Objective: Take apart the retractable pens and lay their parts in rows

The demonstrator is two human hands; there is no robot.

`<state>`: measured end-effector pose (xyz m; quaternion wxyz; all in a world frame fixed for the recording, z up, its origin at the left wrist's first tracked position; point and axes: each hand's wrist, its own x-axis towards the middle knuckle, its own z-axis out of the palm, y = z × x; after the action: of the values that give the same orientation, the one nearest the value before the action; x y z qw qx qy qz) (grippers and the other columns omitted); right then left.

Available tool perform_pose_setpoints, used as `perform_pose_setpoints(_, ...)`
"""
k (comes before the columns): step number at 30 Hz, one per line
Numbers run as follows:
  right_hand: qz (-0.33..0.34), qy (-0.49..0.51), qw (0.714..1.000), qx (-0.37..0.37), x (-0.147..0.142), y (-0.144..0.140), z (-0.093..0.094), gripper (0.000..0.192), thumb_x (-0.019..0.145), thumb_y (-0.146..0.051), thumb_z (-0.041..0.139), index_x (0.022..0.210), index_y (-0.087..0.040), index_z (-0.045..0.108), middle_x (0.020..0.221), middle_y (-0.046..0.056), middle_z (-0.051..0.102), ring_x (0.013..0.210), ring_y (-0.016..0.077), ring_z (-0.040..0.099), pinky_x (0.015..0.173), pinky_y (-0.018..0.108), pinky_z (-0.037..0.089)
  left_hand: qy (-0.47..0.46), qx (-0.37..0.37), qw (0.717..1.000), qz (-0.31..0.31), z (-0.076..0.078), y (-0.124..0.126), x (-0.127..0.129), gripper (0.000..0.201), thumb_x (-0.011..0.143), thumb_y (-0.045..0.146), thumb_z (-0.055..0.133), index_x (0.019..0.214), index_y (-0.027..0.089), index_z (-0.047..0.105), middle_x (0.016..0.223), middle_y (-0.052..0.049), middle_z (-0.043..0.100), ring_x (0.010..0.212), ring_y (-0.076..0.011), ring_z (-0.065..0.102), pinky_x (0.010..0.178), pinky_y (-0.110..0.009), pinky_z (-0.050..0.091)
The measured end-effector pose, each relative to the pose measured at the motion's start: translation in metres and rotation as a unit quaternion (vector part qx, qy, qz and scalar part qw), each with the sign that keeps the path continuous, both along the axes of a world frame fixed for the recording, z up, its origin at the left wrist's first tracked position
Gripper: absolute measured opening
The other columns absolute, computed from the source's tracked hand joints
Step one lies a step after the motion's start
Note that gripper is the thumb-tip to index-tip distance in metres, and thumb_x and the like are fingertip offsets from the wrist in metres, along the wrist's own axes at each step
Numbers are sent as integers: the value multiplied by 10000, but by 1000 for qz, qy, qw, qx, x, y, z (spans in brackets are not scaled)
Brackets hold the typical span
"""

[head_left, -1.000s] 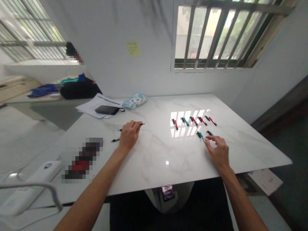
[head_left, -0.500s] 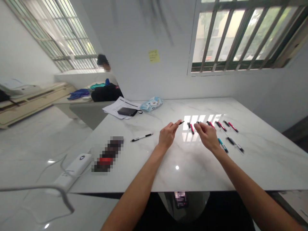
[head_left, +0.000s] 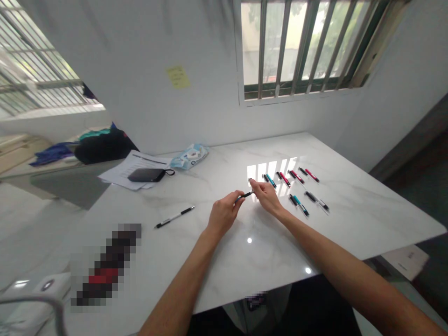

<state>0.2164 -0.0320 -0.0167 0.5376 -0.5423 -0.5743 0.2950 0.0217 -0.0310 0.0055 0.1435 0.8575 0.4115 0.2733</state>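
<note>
Both hands have closed in since half a second ago, and I now have one black pen (head_left: 246, 195) pinched between them above the marble table (head_left: 367, 219): my left hand (head_left: 223, 215) grips its near end with thumb and fingers, my right hand (head_left: 266, 196) pinches the far tip. Left of that grip, well apart, a black-and-white pen (head_left: 174, 217) lies alone on the tabletop. Just right of my right hand lie a teal pen (head_left: 300, 205) and a black pen with a clear end (head_left: 317, 200). Beyond the grip a row of red and teal pens (head_left: 290, 176) sits in the window glare, close to my right fingertips. Farther off to the left are papers (head_left: 131, 164) with a black pouch (head_left: 147, 175) on them and a blue wipes pack (head_left: 190, 156).
</note>
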Motion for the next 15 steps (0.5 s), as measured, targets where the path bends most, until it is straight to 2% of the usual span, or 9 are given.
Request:
perform_pose_setpoints(3,2,-21,999,25,0,1,3,658,960,-745,492,583,-227,340,550,-49,294,545,119,322,555,292,249,10,14,1000,20,-3,2,2,349,1086,465,411,1152,258,683,904,-44,725,844,-213,680,783,-290,458)
perform_pose_setpoints(6,-7,-47,998,44,1,-1,6,610,980,-672,507,603,-230,324,562,-54,292,559,119,324,567,289,259,-19,-17,999,24,-3,2,3,372,1080,479,403,1102,242,689,822,-26,690,764,-199,650,732,-284,435)
perform_pose_setpoints(8,-3,-65,997,52,2,-3,8,563,985,-639,526,627,-230,378,573,-56,334,572,122,347,576,286,283,-57,-63,996,19,-1,2,4,411,1074,509,398,1024,227,693,741,-3,647,675,-171,606,685,-273,415)
perform_pose_setpoints(11,39,-62,995,64,5,-5,14,442,970,-607,585,744,-229,552,636,-44,501,610,131,443,604,276,369,-128,-150,980,5,1,4,3,474,1044,569,418,926,207,701,654,17,563,584,-136,520,606,-251,383)
perform_pose_setpoints(13,70,-41,994,70,8,-4,18,383,954,-588,628,828,-226,631,714,-22,604,656,140,523,652,280,447,-182,-236,955,-11,1,6,4,494,1008,613,456,909,193,696,618,30,498,532,-118,448,537,-236,339)
perform_pose_setpoints(15,92,-22,993,76,13,-4,23,361,939,-576,662,861,-224,674,785,3,668,714,155,591,715,304,510,-228,-326,917,-29,1,8,5,498,968,641,497,906,181,679,604,44,443,492,-99,384,485,-223,284)
